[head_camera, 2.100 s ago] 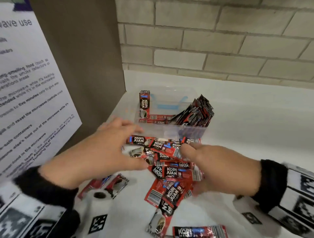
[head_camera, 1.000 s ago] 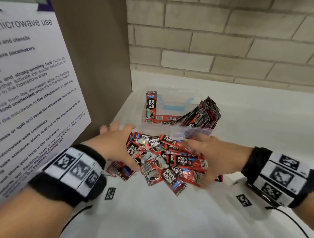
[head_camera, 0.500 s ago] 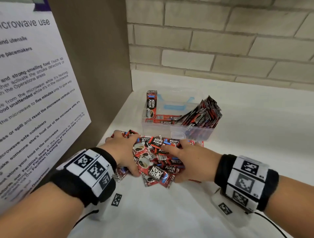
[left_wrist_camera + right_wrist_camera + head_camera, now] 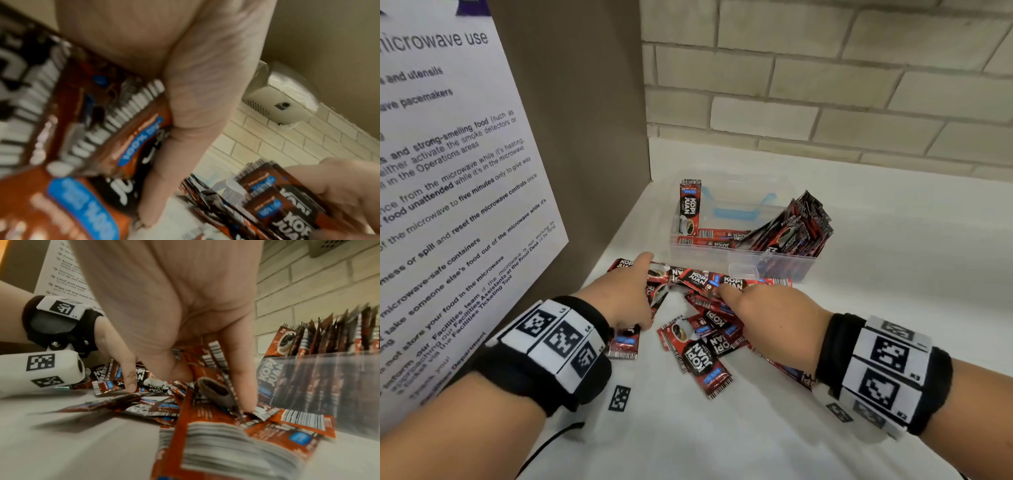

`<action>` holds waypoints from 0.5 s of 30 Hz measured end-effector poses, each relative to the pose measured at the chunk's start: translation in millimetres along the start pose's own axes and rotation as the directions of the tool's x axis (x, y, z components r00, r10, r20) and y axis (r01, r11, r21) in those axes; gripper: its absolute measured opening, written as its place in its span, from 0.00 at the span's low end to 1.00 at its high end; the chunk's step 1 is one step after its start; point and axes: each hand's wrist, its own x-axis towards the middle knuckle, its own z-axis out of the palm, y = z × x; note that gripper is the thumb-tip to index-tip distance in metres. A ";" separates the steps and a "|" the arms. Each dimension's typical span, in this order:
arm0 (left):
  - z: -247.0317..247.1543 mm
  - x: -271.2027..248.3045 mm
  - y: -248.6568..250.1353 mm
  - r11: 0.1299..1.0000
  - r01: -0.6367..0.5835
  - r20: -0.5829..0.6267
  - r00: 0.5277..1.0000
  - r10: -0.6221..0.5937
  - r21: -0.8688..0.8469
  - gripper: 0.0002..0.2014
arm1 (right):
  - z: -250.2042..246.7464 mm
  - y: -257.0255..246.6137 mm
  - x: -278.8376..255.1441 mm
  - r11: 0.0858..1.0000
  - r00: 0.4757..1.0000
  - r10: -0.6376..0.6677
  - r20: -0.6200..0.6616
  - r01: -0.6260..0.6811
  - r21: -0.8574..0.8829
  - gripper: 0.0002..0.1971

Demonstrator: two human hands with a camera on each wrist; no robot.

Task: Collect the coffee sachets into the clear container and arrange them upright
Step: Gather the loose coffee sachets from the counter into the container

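Red-and-black Kopi Juan coffee sachets [image 4: 698, 329] lie in a loose heap on the white surface [image 4: 722, 438], just in front of the clear container [image 4: 743, 263], the farthest of them touching its front wall. Inside the container one sachet [image 4: 689, 209] stands upright against its left end, a few lie flat on its floor, and a bundle of sachets [image 4: 794, 224] leans tilted at its right end. The left hand [image 4: 628, 296] rests on the left side of the heap, in front of the container's left corner, fingers reaching forward over the sachets; the left wrist view shows several sachets pressed against its palm and straight fingers [image 4: 191, 129], though blur hides whether any are truly gripped. The right hand [image 4: 774, 320] sits on the heap's right side, in front of the container's middle, its fingers [image 4: 244, 386] pointing down among the sachets with the thumb drawn in against them; how firm that hold is I cannot tell. A microwave-use notice [image 4: 448, 192] hangs on the panel to the left of the container, and a brick wall [image 4: 825, 85] rises behind it.
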 end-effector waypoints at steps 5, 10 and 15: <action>-7.4 -2.8 -3.3 0.995 0.018 -0.081 0.996 -0.026 -0.095 0.53 | 1.1 4.0 2.5 0.998 0.999 0.026 -0.024 -0.024 0.064 0.22; -14.2 -2.0 -9.6 0.978 0.033 -0.146 0.987 -0.064 -0.204 0.27 | 1.2 8.4 5.6 0.997 0.999 0.029 -0.029 -0.027 0.074 0.22; -26.1 -13.2 -9.3 0.950 -0.004 -0.213 0.975 -0.066 -0.313 0.20 | -0.7 6.1 5.2 0.992 0.999 0.032 -0.011 -0.031 0.123 0.22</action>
